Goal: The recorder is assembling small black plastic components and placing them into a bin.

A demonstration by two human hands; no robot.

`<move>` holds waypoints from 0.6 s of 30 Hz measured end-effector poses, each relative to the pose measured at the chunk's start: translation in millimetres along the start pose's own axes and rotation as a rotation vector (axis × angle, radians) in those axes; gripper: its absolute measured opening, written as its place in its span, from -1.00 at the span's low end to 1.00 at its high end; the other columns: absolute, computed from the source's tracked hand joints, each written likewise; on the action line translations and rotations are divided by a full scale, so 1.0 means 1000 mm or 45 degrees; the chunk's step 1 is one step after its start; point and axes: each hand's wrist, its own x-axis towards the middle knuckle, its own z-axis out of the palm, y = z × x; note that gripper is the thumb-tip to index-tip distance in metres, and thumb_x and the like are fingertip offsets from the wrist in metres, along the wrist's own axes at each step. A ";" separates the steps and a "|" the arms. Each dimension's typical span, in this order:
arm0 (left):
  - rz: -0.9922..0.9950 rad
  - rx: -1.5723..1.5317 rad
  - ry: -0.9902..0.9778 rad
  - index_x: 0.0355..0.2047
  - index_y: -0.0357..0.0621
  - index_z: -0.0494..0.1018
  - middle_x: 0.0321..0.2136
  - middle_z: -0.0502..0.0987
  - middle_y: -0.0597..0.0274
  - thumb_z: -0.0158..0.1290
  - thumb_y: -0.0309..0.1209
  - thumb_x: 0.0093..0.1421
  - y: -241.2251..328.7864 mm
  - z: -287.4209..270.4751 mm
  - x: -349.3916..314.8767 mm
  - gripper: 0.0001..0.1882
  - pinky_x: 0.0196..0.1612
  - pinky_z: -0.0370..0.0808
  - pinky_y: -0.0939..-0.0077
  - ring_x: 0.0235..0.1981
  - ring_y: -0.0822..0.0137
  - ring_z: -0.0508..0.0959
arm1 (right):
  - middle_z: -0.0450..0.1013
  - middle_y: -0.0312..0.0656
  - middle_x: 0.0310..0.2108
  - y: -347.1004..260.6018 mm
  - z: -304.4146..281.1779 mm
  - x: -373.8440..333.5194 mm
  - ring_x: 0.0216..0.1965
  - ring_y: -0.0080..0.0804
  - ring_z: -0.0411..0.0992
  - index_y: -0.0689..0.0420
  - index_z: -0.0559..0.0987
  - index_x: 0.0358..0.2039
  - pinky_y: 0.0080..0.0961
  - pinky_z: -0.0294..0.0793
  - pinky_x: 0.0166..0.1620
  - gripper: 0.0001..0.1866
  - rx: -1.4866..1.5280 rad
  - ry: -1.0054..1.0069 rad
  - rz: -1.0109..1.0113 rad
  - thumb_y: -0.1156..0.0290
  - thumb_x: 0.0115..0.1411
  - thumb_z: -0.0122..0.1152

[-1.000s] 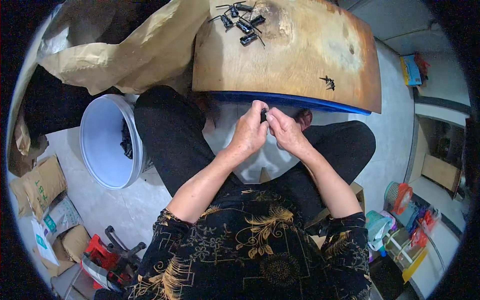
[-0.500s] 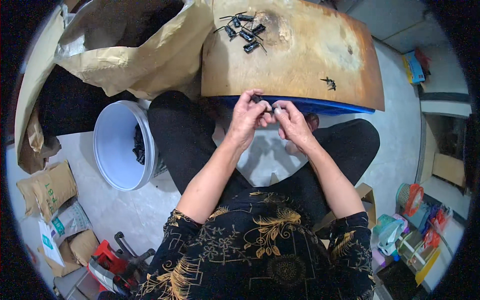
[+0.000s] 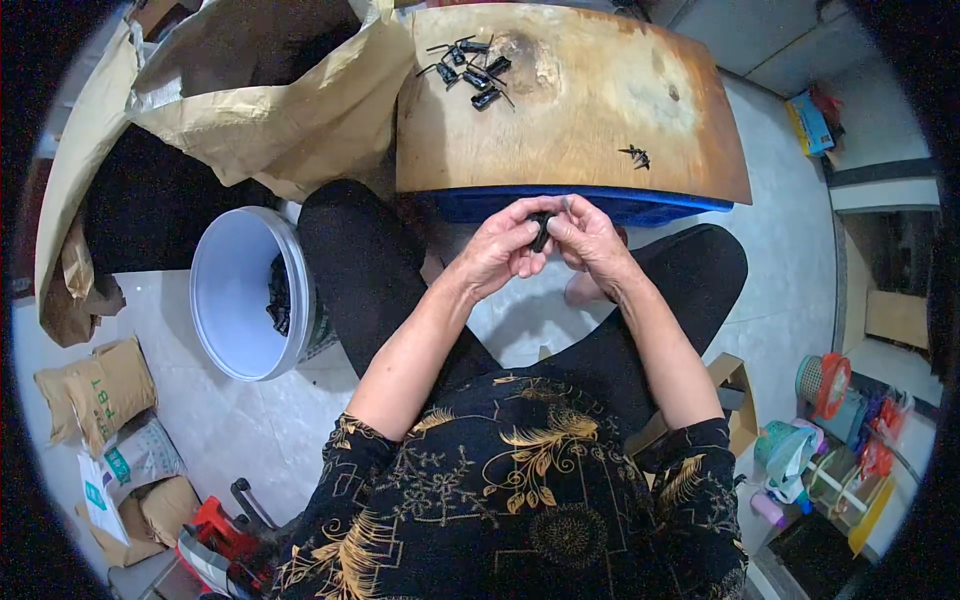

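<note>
My left hand (image 3: 503, 243) and my right hand (image 3: 594, 243) meet in front of the near edge of a wooden board. Both pinch one small black plastic part (image 3: 541, 232) between thumbs and fingers. Its lower end shows between the thumbs, while the fingers cover much of the rest. On the board's far left lies a loose group of black cylindrical parts (image 3: 485, 98) with thin prongs. Toward the board's near right sits a little pile of small dark pointed pieces (image 3: 637, 157).
The worn wooden board (image 3: 590, 120) rests on a blue base (image 3: 640, 208). A white bucket (image 3: 225, 300) with black parts inside stands left of my leg. Behind it a large brown paper sack (image 3: 270, 140) gapes. An open cardboard box (image 3: 738, 400) is beside my right thigh.
My hands have drawn closer together, with the thumbs now facing each other over the black part. More of the part shows than before. The view has shifted slightly.
</note>
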 end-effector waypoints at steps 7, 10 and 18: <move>-0.071 0.182 -0.083 0.00 -0.16 0.24 -0.34 0.44 0.25 -0.07 -0.42 0.18 -0.003 0.007 -0.001 -0.64 -0.51 0.46 0.70 -0.56 0.48 0.48 | 0.34 -0.42 -0.61 0.006 -0.011 -0.004 -0.74 -0.83 0.08 0.09 0.41 -0.24 -0.85 -0.07 -0.71 -0.76 -0.039 -0.007 0.071 0.29 0.13 0.14; -0.016 0.471 -0.005 -0.01 -0.15 0.24 -0.29 0.43 0.26 -0.09 -0.48 0.18 -0.007 0.008 0.000 -0.65 -0.42 0.48 0.65 -0.48 0.49 0.48 | 0.34 -0.42 -0.61 0.021 -0.017 0.003 -0.73 -0.82 0.09 0.09 0.42 -0.27 -0.83 -0.06 -0.71 -0.80 -0.316 0.107 -0.059 0.28 0.14 0.11; 0.194 0.675 0.246 0.00 -0.20 0.24 -0.30 0.44 0.26 -0.16 -0.57 0.17 -0.015 0.002 0.006 -0.65 -0.39 0.48 0.63 -0.37 0.52 0.46 | 0.21 -0.45 -0.69 0.012 0.005 -0.004 -0.77 -0.78 0.03 0.09 0.37 -0.13 -0.79 -0.09 -0.76 -0.69 0.035 0.185 0.140 0.16 0.27 -0.15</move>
